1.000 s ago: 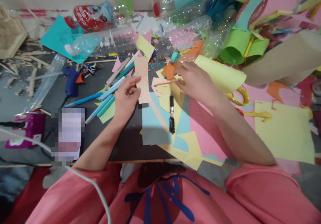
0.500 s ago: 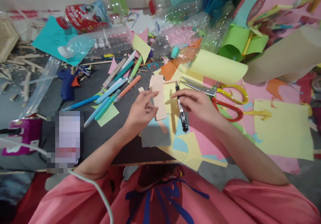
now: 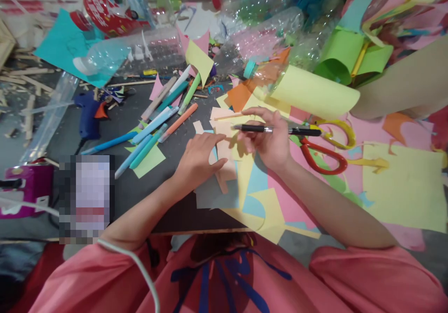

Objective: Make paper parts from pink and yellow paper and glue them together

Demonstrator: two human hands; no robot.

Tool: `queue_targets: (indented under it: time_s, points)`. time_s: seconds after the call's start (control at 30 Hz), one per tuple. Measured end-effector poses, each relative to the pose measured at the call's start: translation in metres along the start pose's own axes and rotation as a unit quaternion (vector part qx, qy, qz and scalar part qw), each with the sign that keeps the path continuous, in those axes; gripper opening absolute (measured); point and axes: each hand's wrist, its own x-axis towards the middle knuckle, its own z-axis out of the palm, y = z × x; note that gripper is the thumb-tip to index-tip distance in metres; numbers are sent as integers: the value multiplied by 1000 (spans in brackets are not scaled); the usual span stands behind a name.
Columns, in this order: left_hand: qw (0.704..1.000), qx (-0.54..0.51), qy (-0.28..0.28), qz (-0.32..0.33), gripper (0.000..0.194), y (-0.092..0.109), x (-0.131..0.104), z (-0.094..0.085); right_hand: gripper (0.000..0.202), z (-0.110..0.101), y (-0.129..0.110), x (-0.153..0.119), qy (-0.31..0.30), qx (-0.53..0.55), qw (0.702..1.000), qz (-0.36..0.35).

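Note:
My right hand grips a black pen, which lies nearly level with its tip pointing left. The index finger reaches out beside a thin wooden stick. Fingers stretched and thumb apart, my left hand lies over the left edge of a pale peach paper strip; whether it presses on the strip I cannot tell. Under the strip are overlapping yellow and blue paper pieces. Right of the pen lie scissors with a red and a yellow handle, their blades hidden behind my right hand.
Several markers lie left of my hands, near a blue glue gun and a blurred-out phone-like device. Clear plastic bottles and rolled paper crowd the back. Coloured paper sheets spread over the right side.
My right hand has picked up the pen from the paper and turned it from upright to level. My left hand has flattened, fingers extending over the strip. The view has shifted slightly.

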Motion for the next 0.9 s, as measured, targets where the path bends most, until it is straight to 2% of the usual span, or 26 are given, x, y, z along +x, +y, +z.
queue_targets:
  time_s: [0.23,0.4,0.47,0.57,0.67,0.83,0.9]
  points:
    - [996,-14,61,71,54,-11,-6,4,38,-7,5,-2,29,-28,999,1]
    - [962,-126,165,176,44,-19,-3,3,40,-10,7,2,47,-76,995,-43]
    - [949,-182,189,173,43,-21,-1,4,44,-11,8,1,52,-92,993,-54]
    - [936,-255,189,154,45,-23,0,7,47,-10,9,-6,52,-122,989,-72]
    - [925,-306,186,127,49,-25,0,9,45,-9,8,-17,13,-178,981,-81]
    - [928,-301,195,98,50,-26,0,9,52,-10,7,-22,-76,-198,977,-38]
    - [945,-264,175,77,48,-24,0,6,53,-10,9,-18,-53,-175,981,-65]
